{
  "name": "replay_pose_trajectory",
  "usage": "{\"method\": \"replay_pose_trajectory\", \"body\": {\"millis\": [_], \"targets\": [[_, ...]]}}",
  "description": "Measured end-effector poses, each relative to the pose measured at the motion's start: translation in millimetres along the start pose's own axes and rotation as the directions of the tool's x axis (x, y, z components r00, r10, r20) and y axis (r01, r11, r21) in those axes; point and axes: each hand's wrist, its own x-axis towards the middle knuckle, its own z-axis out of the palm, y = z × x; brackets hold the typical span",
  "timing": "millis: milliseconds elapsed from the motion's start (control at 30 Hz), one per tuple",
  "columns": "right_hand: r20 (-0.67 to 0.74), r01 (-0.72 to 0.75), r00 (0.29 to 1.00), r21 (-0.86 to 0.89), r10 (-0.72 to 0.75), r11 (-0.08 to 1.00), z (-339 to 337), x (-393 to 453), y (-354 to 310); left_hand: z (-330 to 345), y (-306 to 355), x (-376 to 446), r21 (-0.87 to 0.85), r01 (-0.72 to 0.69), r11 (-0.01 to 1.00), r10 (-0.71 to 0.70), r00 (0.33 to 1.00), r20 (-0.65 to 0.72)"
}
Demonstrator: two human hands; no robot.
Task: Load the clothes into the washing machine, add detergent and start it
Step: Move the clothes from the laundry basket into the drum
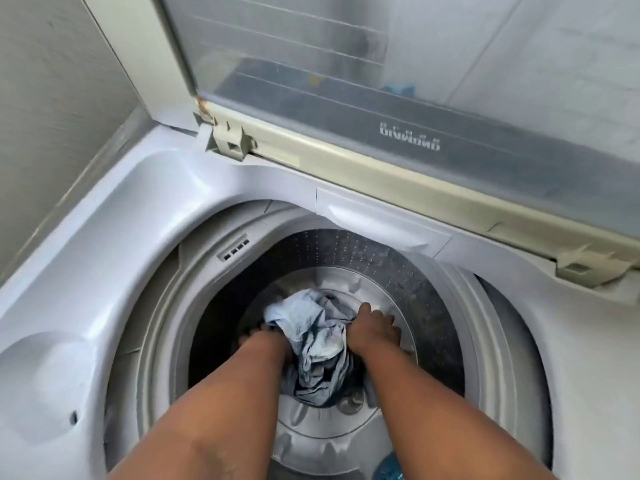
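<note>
Home laundry corner: top-loading washing machine (104, 258).

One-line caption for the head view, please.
Both hands, left and right, lower light-blue clothes into the open top-loading washing machine's drum.

Pale blue clothes (311, 344), dotted grey drum (398, 268), white washer top (104, 237), yellowed lid frame (346, 157).

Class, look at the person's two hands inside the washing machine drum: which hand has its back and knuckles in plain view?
The right hand. Its back and knuckles show beside the light blue garment, whereas the left hand is mostly hidden under that cloth.
</note>
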Motion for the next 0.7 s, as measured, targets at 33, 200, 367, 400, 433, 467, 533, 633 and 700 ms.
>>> {"method": "replay_pose_trajectory", "body": {"millis": [33, 200, 367, 400, 433, 467, 533, 633, 700], "targets": [[-0.011, 0.003, 1.000, -0.036, -0.004, 0.999, -1, 0, 1, 3, -1, -4, 0.046, 0.025, 0.999, -0.025, 1.000, -0.003], [-0.033, 0.078, 0.996, -0.132, -0.082, 0.988, -9, -12, 1, -2, -1, -40, 0.082, 0.012, 0.997, 0.001, 0.988, -0.151], [-0.085, 0.137, 0.985, -0.134, -0.150, 0.981, -30, -52, -2, -19, 9, -86, 0.164, -0.072, 0.984, 0.117, 0.952, -0.284], [-0.089, 0.146, 0.983, -0.139, -0.159, 0.979, -35, -63, -1, -22, 11, -98, 0.176, -0.075, 0.981, 0.127, 0.944, -0.304], [-0.103, 0.154, 0.980, -0.145, -0.170, 0.977, -41, -74, 0, -25, 12, -111, 0.187, -0.079, 0.979, 0.139, 0.931, -0.337], [-0.118, 0.165, 0.976, -0.151, -0.183, 0.975, -48, -87, 1, -28, 13, -124, 0.207, -0.089, 0.974, 0.161, 0.916, -0.366], [-0.171, 0.194, 0.961, -0.148, -0.218, 0.970, -64, -113, 4, -31, 14, -151, 0.253, -0.123, 0.960, 0.226, 0.872, -0.434], [-0.259, 0.246, 0.928, -0.114, -0.268, 0.962, -93, -162, 15, -30, 15, -200, 0.283, -0.194, 0.939, 0.321, 0.791, -0.521], [-0.302, 0.271, 0.908, -0.100, -0.289, 0.957, -113, -194, 25, -33, 16, -232, 0.298, -0.218, 0.930, 0.354, 0.752, -0.555]]}}
